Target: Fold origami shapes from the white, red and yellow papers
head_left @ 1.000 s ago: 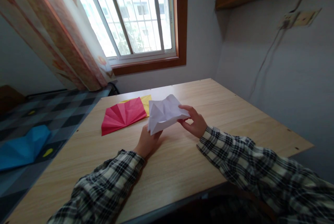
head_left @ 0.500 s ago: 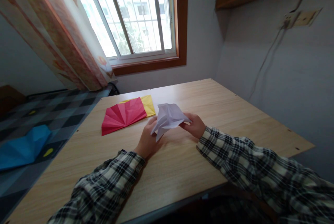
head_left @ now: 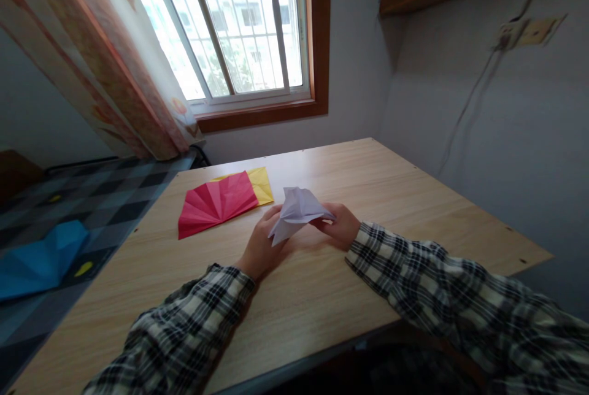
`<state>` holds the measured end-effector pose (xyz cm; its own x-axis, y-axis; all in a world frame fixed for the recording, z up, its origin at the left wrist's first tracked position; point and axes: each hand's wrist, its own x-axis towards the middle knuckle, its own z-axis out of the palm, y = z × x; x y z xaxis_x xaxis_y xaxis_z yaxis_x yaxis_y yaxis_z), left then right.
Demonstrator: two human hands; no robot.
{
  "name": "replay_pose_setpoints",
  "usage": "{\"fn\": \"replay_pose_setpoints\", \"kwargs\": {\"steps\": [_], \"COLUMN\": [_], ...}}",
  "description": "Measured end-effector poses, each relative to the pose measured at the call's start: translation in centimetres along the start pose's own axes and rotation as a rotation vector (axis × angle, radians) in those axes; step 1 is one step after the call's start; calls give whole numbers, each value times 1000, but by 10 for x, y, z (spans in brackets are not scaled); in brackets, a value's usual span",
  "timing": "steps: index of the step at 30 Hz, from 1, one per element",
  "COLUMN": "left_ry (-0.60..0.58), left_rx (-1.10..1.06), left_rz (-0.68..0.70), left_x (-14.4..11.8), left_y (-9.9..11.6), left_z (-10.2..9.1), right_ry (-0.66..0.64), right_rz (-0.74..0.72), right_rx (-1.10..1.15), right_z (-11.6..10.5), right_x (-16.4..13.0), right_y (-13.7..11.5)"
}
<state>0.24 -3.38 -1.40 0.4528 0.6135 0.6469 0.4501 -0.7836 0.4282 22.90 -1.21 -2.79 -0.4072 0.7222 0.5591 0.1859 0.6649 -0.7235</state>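
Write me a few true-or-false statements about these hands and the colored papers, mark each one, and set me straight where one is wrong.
1. The left hand and the right hand both hold the white paper. True.
2. The yellow paper lies over the red paper. False: the red paper partly covers the yellow paper.
3. The blue paper lies on the checked surface. True.
4. The sleeves are plain white. False: the sleeves are plaid.
5. The white paper lies flat and smooth. False: the white paper is creased and bent between the hands.
6. The table has a wood-grain top. True.
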Motion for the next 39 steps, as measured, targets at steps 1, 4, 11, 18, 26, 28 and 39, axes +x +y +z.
{"fn": "replay_pose_setpoints", "kwargs": {"steps": [1, 4, 11, 18, 26, 28, 39], "left_ry": [4, 18, 35, 32, -18, -28, 124], "left_rx": [-1, 23, 39, -214, -598, -656, -730], "left_rz": [-12, -76, -132, -467, -619, -651, -772], "left_x": [0, -1, 1, 1, 7, 6, 3], "left_y": [-1, -1, 4, 3, 17, 19, 9], "left_z": [1, 2, 2, 5, 7, 9, 18], "right_ry": [-1, -20, -17, 20, 71, 94, 16], "right_rz": [18, 119, 358, 478, 533, 539, 495], "right_rx": [5, 81, 408, 683, 648, 655, 524], "right_z": [0, 0, 7, 9, 6, 5, 14], "right_x": [0, 0, 0, 4, 4, 4, 3], "right_y": [0, 1, 4, 1, -2, -1, 3]}}
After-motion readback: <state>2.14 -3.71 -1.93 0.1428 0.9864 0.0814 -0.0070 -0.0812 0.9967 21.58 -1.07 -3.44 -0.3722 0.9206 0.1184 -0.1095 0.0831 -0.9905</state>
